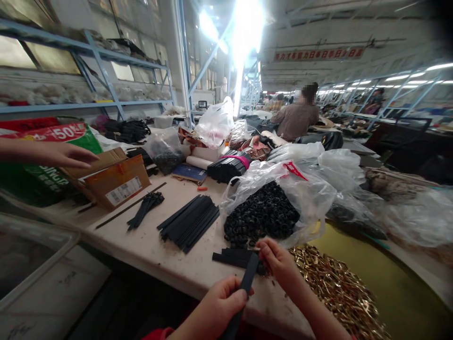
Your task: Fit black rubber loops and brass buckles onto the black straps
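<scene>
My left hand (221,302) grips a flat black strap (250,271) between thumb and fingers; the strap points up and away from me. Just beside its far end, my right hand (274,255) is closed in a pinch, and what its fingertips hold, if anything, I cannot make out. Behind the strap lie several short black strips (230,257) on the table. Past my right hand, an opened clear plastic bag (314,182) holds a heap of small black loops (262,215). Gold-coloured metal buckle-like pieces (336,283) are piled on a yellow surface under my right forearm.
Bundles of black strips (191,222) and thinner straps (146,208) lie on the table (141,245). Another person's hand (74,155) reaches over a cardboard box (120,179) at left. A plastic bin (38,255) stands below. One person (297,115) sits farther back.
</scene>
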`<act>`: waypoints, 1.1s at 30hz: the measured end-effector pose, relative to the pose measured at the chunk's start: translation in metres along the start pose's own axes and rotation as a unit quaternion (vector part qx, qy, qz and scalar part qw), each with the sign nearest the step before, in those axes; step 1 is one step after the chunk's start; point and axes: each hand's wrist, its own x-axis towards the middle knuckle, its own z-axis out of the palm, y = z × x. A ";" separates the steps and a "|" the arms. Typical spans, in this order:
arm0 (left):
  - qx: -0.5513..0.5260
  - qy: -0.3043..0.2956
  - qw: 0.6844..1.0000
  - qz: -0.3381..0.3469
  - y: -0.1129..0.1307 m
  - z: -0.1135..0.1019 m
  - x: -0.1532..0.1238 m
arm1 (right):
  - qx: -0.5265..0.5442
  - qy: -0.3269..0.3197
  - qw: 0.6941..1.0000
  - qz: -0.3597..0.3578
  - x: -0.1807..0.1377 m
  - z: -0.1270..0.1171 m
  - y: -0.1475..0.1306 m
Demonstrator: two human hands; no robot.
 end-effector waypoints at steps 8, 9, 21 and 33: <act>-0.040 0.031 0.999 -0.007 -0.005 -0.012 0.013 | -0.203 -0.024 0.979 -0.027 0.041 0.012 0.014; -0.041 0.034 0.999 -0.008 -0.005 -0.013 0.014 | -0.214 -0.026 0.976 -0.028 0.043 0.014 0.014; -0.121 0.115 0.986 0.023 0.009 -0.015 0.003 | 0.032 0.005 0.999 0.003 0.000 0.003 0.007; -0.141 0.179 0.967 0.113 0.013 -0.012 -0.011 | 0.625 -0.050 0.732 0.266 -0.066 0.026 -0.017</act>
